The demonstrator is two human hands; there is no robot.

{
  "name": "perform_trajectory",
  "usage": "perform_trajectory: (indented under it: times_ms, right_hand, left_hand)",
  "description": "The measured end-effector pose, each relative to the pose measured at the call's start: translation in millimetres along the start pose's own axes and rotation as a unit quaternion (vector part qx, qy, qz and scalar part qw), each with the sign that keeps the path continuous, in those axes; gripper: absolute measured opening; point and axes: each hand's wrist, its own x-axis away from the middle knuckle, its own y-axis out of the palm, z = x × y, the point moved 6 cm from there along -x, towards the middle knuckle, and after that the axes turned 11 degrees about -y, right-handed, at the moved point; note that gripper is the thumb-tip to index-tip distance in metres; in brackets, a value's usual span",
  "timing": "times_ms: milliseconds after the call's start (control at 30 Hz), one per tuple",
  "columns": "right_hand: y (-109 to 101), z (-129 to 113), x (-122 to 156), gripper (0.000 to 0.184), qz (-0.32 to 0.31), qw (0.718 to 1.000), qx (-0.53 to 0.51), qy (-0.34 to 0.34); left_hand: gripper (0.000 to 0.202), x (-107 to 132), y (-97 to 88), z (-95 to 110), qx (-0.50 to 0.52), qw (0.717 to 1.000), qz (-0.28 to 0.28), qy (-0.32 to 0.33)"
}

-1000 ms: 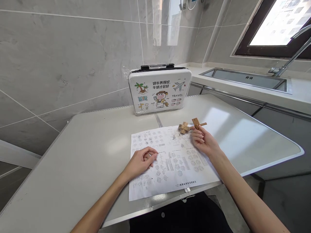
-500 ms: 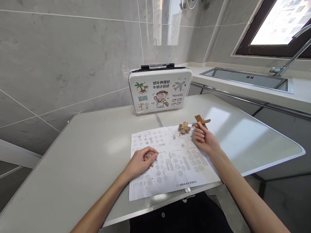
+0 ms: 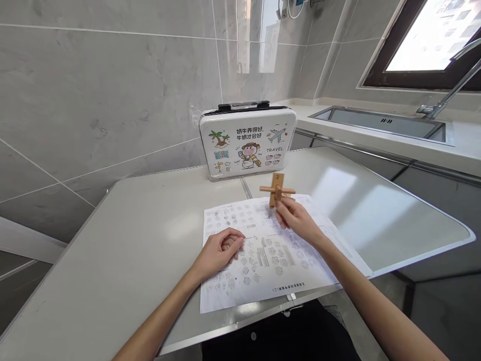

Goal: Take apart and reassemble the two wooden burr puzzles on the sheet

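My right hand [image 3: 295,216] pinches a wooden puzzle [image 3: 277,189] by its lower part, holding it up over the far part of a printed sheet [image 3: 240,296]. The puzzle has a flat upright plate marked "2" and a thin rod crossing it sideways. Behind it, a second wooden puzzle [image 3: 290,197] is mostly hidden by the held one and my fingers. My left hand [image 3: 220,249] rests on the sheet's left half, its fingers loosely curled, thumb a little apart, and I see nothing in it. Small line drawings of puzzle shapes cover the sheet.
A white cartoon-printed case [image 3: 246,143] with a black handle stands at the back of the grey table [image 3: 150,235], against the tiled wall. To the right are a counter with a sink [image 3: 379,123], a faucet [image 3: 438,105] and a window.
My right hand has moved left with its wooden puzzle, which now stands upright in front of the other one and shows its "2". My left hand stays where it was.
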Motion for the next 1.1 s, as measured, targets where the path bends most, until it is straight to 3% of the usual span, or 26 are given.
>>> perform_trajectory:
  times_ms: [133, 233, 333, 433, 667, 1100]
  right_hand:
    - [34.2, -13.8, -5.3, 0.045, -0.109, 0.984, 0.12, -0.074]
    - [56.8, -19.5, -6.5, 0.039, -0.163, 0.964, 0.172, -0.12]
    - [74.5, -20.5, -4.1, 0.028, -0.205, 0.946, 0.198, -0.152]
    - [85.9, -20.2, 1.0, 0.023, -0.228, 0.934, 0.207, -0.178]
    - [94.2, -13.8, 11.5, 0.021, -0.219, 0.937, 0.199, -0.185]
    - [93.9, -11.1, 14.2, 0.022, -0.166, 0.942, 0.209, -0.202]
  left_hand:
    - [0.035, 0.0, -11.5, 0.7, 0.012, 0.996, 0.079, 0.045]
    - [0.057, -0.5, -19.5, -2.6, 0.027, 0.989, 0.123, 0.072]
    - [0.082, 0.4, -22.8, -2.7, 0.035, 0.985, 0.132, 0.104]
    - [0.094, 3.1, -22.1, 1.2, 0.033, 0.986, 0.119, 0.108]
    - [0.088, 11.0, -18.5, 16.7, 0.037, 0.986, 0.089, 0.134]
    - [0.086, 11.4, -18.0, 19.1, 0.016, 0.986, 0.091, 0.139]
